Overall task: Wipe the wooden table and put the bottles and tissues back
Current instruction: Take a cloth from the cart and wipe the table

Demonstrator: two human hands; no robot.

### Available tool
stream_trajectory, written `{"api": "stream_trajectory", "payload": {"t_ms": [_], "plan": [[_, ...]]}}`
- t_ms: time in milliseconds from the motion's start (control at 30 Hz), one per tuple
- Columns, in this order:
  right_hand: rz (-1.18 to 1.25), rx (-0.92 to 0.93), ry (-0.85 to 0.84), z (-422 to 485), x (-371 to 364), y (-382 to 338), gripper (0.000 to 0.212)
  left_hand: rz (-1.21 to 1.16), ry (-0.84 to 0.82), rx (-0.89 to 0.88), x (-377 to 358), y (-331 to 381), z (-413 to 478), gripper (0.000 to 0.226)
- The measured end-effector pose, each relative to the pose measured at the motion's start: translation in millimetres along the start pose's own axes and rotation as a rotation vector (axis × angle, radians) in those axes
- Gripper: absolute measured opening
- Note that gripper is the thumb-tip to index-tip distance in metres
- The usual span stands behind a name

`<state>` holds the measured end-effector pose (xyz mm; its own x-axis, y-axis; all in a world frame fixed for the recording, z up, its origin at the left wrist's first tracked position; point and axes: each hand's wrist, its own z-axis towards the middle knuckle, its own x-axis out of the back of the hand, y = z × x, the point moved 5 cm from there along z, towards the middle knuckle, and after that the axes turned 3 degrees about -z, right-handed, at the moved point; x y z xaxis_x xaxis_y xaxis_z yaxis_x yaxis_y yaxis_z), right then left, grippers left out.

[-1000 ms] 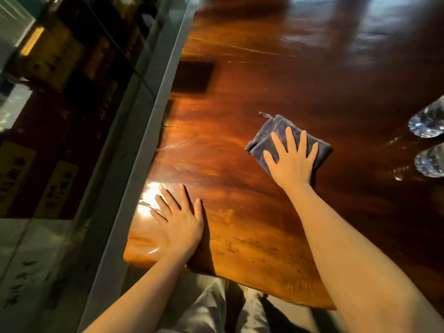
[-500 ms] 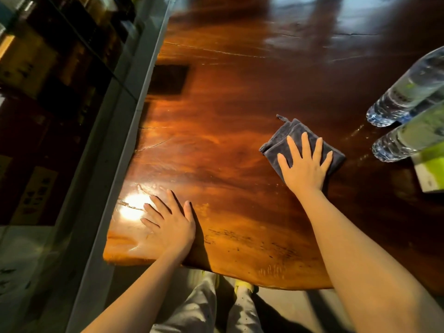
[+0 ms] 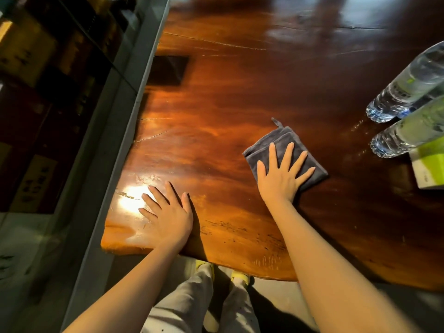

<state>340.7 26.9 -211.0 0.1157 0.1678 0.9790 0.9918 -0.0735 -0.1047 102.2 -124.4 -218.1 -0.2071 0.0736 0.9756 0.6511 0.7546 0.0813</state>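
Observation:
The glossy wooden table (image 3: 240, 92) fills the view. A folded grey cloth (image 3: 276, 143) lies on it right of centre. My right hand (image 3: 283, 174) presses flat on the cloth, fingers spread. My left hand (image 3: 170, 212) rests flat on the bare wood near the front left corner and holds nothing. Two clear plastic water bottles stand at the right edge, one farther back (image 3: 408, 87) and one nearer (image 3: 408, 133). A white and green tissue box (image 3: 430, 167) sits just in front of them, cut off by the frame.
A grey ledge (image 3: 125, 97) and dark glass cabinets (image 3: 48, 92) run along the table's left side. A dark rectangular patch (image 3: 168, 69) marks the table near that edge. My legs and yellow shoes (image 3: 204, 267) show below the table's front edge.
My right hand slid the cloth to the right, then drew it back toward the front edge. The bottles and tissue box came into view. My left hand stayed planted.

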Motion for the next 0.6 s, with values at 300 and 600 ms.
{"api": "stream_trajectory", "payload": {"t_ms": [300, 600], "plan": [[0.009, 0.206, -0.021, -39, -16, -92, 0.064, -0.013, -0.002, -0.07, 10, 6, -9, 0.064], [0.0, 0.342, -0.054, -74, -33, -187, 0.064, -0.059, 0.027, -0.174, 21, -70, 11, 0.063]]}}
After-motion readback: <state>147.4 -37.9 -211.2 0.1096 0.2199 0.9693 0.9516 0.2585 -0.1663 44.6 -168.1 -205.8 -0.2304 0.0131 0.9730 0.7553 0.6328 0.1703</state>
